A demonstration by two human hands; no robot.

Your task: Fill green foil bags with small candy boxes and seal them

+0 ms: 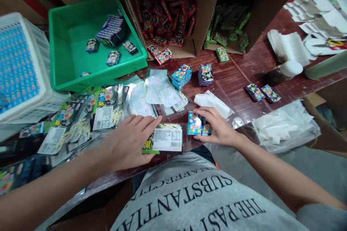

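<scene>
My left hand [132,137] grips the left end of a printed plastic bag [167,138] at the table's front edge, fingers over its top side and thumb at its lower side. A white barcode label faces up on the bag. Just to the right, my right hand [217,126] is closed around small candy boxes, a light blue box [194,123] and a darker one beside it, at the bag's clear right end. Beyond the hands stand a stack of blue boxes [181,75] and a stack of purple boxes [205,75]. More printed bags [104,110] lie left of my left hand.
A green tray [70,48] with small boxes and a white basket [40,68] are at left. Cardboard boxes [208,11] holding red and green packs stand behind. At right are a plastic bag of white slips [284,126], folded white cards [290,47] and scissors [334,44].
</scene>
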